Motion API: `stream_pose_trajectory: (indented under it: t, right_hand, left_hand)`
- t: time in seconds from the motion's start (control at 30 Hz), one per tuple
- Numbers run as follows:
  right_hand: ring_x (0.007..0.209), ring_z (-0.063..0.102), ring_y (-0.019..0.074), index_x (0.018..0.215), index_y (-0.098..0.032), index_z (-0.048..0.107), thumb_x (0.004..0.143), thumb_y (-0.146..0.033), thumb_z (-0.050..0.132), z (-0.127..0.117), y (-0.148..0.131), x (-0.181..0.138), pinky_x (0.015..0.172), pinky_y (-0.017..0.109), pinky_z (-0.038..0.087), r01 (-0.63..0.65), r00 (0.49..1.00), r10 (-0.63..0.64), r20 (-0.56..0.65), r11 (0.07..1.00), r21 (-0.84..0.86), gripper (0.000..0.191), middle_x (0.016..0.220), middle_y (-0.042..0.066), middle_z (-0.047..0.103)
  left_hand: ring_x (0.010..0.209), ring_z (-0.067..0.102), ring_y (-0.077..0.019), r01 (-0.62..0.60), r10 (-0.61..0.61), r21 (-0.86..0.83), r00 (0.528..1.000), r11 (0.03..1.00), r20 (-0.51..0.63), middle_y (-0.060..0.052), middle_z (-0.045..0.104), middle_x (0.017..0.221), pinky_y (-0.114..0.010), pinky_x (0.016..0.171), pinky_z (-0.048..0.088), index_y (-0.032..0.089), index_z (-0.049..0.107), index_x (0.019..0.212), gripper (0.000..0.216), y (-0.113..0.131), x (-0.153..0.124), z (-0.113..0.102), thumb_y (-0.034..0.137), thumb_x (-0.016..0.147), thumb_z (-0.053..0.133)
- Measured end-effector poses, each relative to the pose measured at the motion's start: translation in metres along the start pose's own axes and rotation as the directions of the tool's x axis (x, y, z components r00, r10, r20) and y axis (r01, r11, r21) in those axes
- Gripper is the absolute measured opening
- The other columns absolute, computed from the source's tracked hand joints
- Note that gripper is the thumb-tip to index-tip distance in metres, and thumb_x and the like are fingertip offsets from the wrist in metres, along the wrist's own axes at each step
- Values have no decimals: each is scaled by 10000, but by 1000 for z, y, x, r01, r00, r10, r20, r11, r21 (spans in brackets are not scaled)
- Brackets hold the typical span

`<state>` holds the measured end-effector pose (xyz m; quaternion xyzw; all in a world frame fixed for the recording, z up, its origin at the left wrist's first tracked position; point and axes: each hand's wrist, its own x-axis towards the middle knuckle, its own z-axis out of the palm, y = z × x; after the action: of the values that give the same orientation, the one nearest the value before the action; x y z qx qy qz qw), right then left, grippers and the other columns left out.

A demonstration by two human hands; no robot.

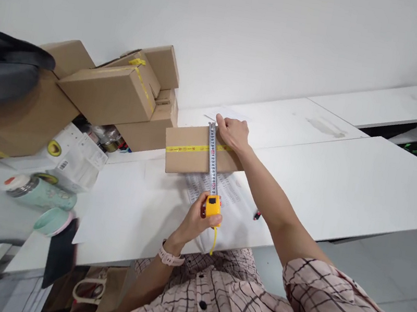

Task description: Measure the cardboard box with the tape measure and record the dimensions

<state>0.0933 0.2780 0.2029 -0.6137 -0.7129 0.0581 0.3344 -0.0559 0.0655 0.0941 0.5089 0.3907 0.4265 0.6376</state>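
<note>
A small cardboard box [187,155] sealed with yellow tape lies on the white table [346,183]. A tape measure blade [212,156] is stretched across its top. My left hand [198,220] grips the yellow tape measure case [213,206] at the near side of the box. My right hand [233,133] presses the blade's end down at the box's far edge, fingers closed on it. A printed sheet of paper [225,201] lies under the near edge of the box.
Several stacked cardboard boxes [116,91] stand at the back left. A mint-green flask [44,193] and its cup [53,220] lie at the left. A white carton [81,159] is beside them. A pen [257,215] rests near my right forearm. A bag [92,290] hangs below the table.
</note>
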Motion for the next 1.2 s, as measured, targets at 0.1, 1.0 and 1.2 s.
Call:
stream_pose_trajectory:
  t: [0.1,1.0,1.2]
  right_hand:
    - [896,669,259,810,-167,718,1014,-579,356,3,0,4,1011,458,372,-7,1000,7,-2,1000,4,586,887,117,758]
    - [903,633,266,861,-166,709,992,-684,340,11,7,10,987,450,362,5,1000,-6,-23,999,-32,649,885,119,731]
    - [1039,558,327,987,-181,706,970,-658,426,10,6,-40,1008,481,328,88,989,-98,-114,992,-88,554,990,149,722]
  left_hand:
    - [824,594,-122,6,-6,-3,1000,1000,12,-50,587,1153,-321,756,610,214,537,1175,580,-2,0,1,420,728,843]
    - [876,672,-189,15,-13,28,997,1000,-73,-95,628,1244,-335,766,575,239,453,1251,689,-16,-15,-2,344,689,838]
    - [1029,685,-233,-49,84,140,965,989,-250,-118,597,1356,-386,921,568,269,419,1348,738,-18,-73,-20,333,726,813]
